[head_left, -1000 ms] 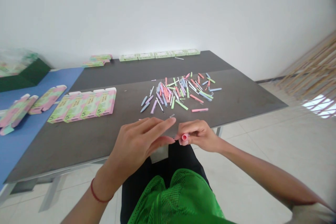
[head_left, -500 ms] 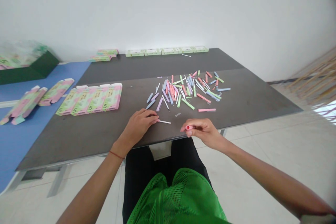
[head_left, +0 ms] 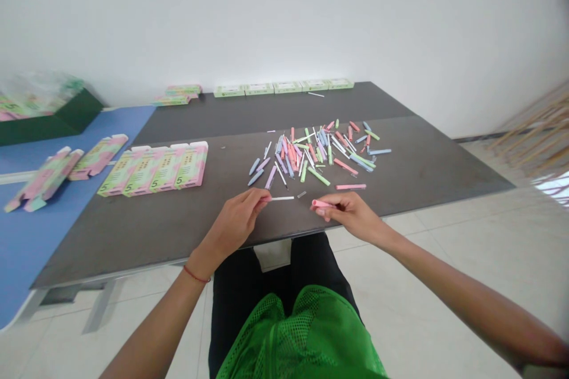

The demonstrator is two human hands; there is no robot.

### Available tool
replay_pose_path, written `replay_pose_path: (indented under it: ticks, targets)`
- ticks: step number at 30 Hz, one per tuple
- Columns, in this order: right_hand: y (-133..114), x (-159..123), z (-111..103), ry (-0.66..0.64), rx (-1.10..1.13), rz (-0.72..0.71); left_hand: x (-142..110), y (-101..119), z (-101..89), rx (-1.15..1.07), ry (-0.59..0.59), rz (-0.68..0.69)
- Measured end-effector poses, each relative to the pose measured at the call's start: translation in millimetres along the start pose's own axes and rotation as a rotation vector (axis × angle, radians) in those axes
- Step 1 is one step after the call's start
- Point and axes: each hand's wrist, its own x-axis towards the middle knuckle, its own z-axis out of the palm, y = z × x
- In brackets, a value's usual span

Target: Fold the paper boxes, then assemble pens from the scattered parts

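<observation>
**Pink pen and white stick between two hands.** The pink pen is being pinched between the thumb and fingers of the right hand, with its rounded end directed toward 9 o'clock above the dark table. A thin white stick is being held at one end by the pressed-together fingertips of the left hand, with its free end directed toward 3 o'clock. A gap is being left between the stick and the pink pen. A small grey piece is lying just beyond that gap, at 12 o'clock. A loose pink pen body is lying near the right hand, at 1 o'clock. A heap of pastel pen parts is being kept at 12 o'clock from the hands. Flat printed cartons are lying side by side at 10 o'clock. More cartons are being shown in a row along the far table edge. A blue mat is lying at 9 o'clock, bearing further cartons.
</observation>
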Motion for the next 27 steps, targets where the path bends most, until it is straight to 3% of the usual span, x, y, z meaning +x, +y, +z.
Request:
replay_pose_path:
  ticks: [8,21,24,27]
  targets:
    - [-6,-3,15,-0.026,0.054,0.046,-9,35,-17.6,0.026,0.061,0.11]
    - [-20,-4,22,-0.096,0.055,0.02,-13,34,-22.8,0.224,-0.005,0.216]
    - [-22,-4,22,-0.105,-0.01,-0.014,-13,40,-30.8,0.282,-0.002,0.293]
    - [-24,-5,20,-0.143,-0.029,-0.085,-13,56,-38.5,0.191,0.021,0.306]
